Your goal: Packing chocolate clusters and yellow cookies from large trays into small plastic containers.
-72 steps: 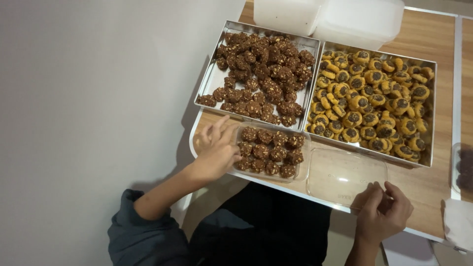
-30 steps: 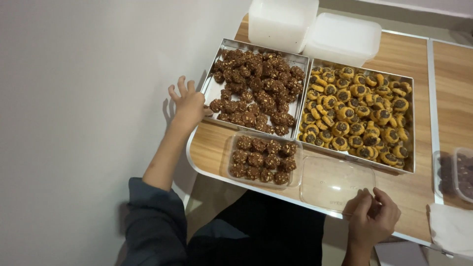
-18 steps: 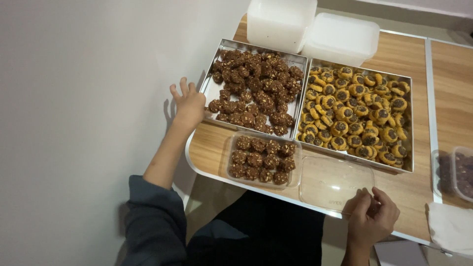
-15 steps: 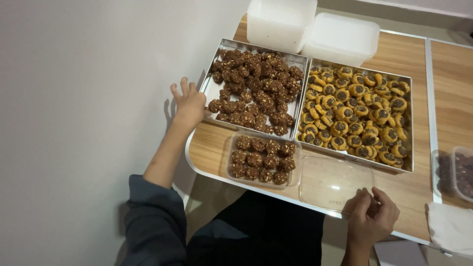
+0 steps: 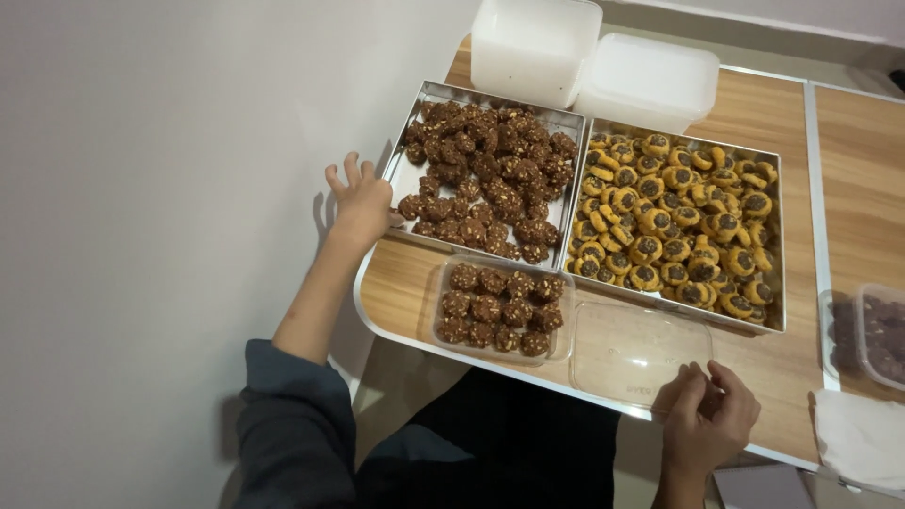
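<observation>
- Table: wooden top with a pale rim; it bears two metal trays, two white tubs at the far edge, a clear box and a clear lid near the person
- Left tray: steel, heaped with dark brown cookies; it lies touching the right tray, which holds yellow cookies with dark centres
- Tubs: two white, closed, side by side behind the trays
- Box: clear plastic, just in front of the left tray, filled with neat rows of dark cookies. By judgement, packing goes well if the rows stay level, so that a cover can sit flat
- Lid: clear, flat on the table just right of the box, apart from it
- Left hand: fingers spread wide, palm down at the near left corner of the left tray, touching its rim; it grasps nothing
- Right hand: fingers curled inward at the lid's near right corner, tips on or just over its edge; whether they pinch it cannot be told
</observation>
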